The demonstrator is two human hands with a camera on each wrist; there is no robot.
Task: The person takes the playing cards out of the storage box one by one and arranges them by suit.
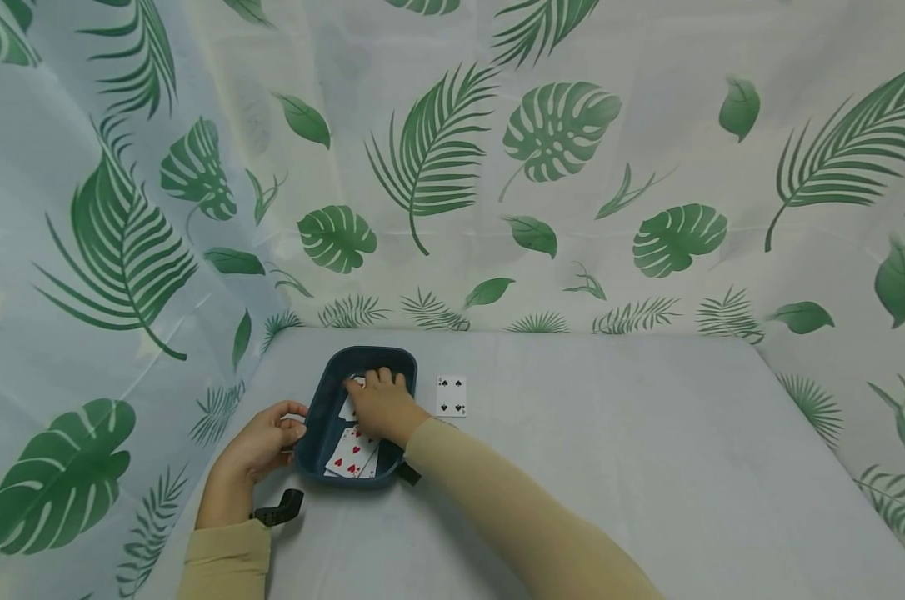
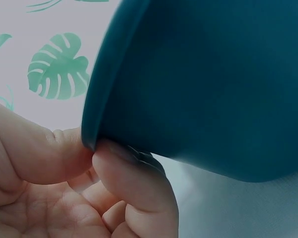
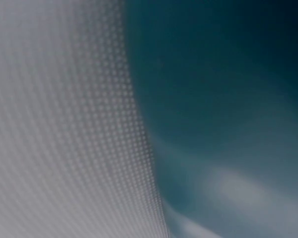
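A dark blue rectangular bin (image 1: 317,446) stands on the left part of the table. My left hand (image 1: 261,442) pinches its left rim between thumb and fingers; the left wrist view shows this grip on the bin (image 2: 203,94) up close. My right hand (image 1: 385,404) reaches inside over the right wall, its fingers over a white playing card (image 1: 349,410). Whether they pinch that card is hidden. Nearer the front of the bin lie overlapping playing cards, the top one a card with red hearts (image 1: 350,454). The right wrist view shows only the bin's outer wall (image 3: 203,99) and cloth.
A four of spades (image 1: 451,396) lies face up on the table just right of the bin. Pale cloth covers the table (image 1: 610,450). A leaf-printed curtain (image 1: 452,167) rises behind and at both sides. A black strap mount (image 1: 280,508) juts from my left wrist.
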